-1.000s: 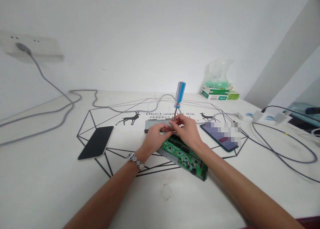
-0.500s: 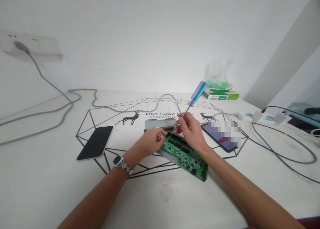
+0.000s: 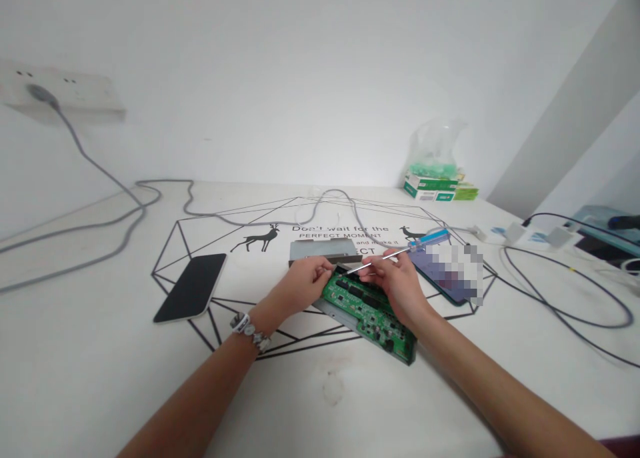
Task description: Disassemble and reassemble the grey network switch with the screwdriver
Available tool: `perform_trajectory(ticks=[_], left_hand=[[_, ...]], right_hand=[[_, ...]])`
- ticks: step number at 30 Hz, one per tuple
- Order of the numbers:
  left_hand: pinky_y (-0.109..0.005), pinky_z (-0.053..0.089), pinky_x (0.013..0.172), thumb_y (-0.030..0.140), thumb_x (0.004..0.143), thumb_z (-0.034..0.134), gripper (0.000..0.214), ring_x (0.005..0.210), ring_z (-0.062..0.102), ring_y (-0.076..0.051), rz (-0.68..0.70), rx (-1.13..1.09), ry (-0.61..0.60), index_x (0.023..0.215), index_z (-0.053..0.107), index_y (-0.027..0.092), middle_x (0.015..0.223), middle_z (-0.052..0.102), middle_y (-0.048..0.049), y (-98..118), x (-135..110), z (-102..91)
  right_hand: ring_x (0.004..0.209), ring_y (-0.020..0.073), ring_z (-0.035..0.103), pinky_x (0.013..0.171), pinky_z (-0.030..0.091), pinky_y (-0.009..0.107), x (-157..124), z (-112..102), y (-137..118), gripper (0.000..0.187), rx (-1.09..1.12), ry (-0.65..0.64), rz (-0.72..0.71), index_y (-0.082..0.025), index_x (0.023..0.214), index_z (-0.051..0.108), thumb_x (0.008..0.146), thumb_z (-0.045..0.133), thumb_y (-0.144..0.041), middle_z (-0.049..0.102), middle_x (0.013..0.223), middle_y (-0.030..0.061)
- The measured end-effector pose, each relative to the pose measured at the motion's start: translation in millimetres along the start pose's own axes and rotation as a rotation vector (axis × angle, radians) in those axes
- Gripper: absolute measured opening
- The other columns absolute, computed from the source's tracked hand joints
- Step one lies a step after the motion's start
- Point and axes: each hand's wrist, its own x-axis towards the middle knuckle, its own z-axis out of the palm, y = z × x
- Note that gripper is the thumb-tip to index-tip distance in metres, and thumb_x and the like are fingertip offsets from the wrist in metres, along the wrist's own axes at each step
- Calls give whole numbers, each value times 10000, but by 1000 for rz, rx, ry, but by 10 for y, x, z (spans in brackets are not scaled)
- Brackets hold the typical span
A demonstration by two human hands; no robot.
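A green circuit board (image 3: 367, 311) on a grey metal tray lies at the middle of the white table (image 3: 100, 365). My left hand (image 3: 303, 285), with a watch on its wrist, pinches something small at the board's far left corner. My right hand (image 3: 397, 281) is closed on the metal shaft of a blue-handled screwdriver (image 3: 400, 251). The screwdriver lies nearly flat, handle to the right, tip by the board's far edge. A grey metal cover (image 3: 320, 250) lies just behind the board.
A dark phone (image 3: 193, 285) lies left of the board, and a lit phone (image 3: 447, 271) to the right. Grey cables (image 3: 125, 211) run from a wall socket (image 3: 65, 95) across the table. More cables (image 3: 565, 291) loop at right. Green boxes (image 3: 433, 186) and a plastic bag stand at the back.
The screwdriver has tipped from upright down to the right until nearly flat. My right hand lowered with it. My left hand drew back a little to the board's corner.
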Motion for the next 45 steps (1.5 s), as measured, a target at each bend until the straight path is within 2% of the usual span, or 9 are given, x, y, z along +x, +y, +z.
perform_trajectory(ticks=[3,7,15,22,29,33,41,45], left_hand=[[-262,465,612,244,845,606,172,648,598,-142,16,-22,-7,963,704,167,792,696,-37,64,-11,-99],[-260,488,643,293,799,699,165,709,631,-148,47,-80,-24,909,706,170,804,708,-38,152,-32,-184],[-233,465,588,271,849,642,129,607,586,-119,55,-81,-32,798,708,173,700,692,-14,189,-27,-155],[-231,446,594,245,858,636,97,641,594,-125,44,-71,-51,834,695,173,722,683,-10,188,-32,-143],[-263,456,670,209,875,613,74,717,601,-143,121,-13,-4,829,652,167,792,675,-25,200,-48,-99],[-268,462,673,222,884,606,79,744,604,-156,120,-11,22,849,647,165,817,677,-38,187,-41,-73],[-259,484,683,271,859,654,116,745,633,-147,42,-54,27,906,676,168,815,700,-24,152,-4,-180],[-248,480,672,242,872,624,94,737,626,-138,56,-67,19,889,684,171,812,702,-20,153,-7,-207]], right_hand=[[610,163,717,571,603,258,-1,6,-5,429,7,10,1,-250,922,379,699,745,-227,727,748,-20],[616,160,717,583,605,256,-6,27,-13,413,5,5,10,-246,917,387,700,736,-216,731,754,-13],[610,162,716,589,614,271,1,21,13,420,7,-8,17,-252,917,387,697,744,-228,721,743,-26],[620,160,717,601,609,266,-5,29,4,426,35,-13,35,-254,912,388,697,754,-226,726,753,-22],[654,155,724,636,613,269,-40,41,9,428,51,-62,35,-258,919,387,725,769,-256,729,774,-25],[673,161,733,650,615,274,-60,65,-1,437,70,-82,39,-260,931,388,732,777,-259,740,794,-18],[666,175,743,654,618,280,-64,112,-24,440,124,-4,42,-246,907,408,686,788,-221,743,767,-14],[667,176,746,655,619,277,-61,107,-24,421,140,-2,75,-246,900,414,690,773,-186,741,764,-14]])
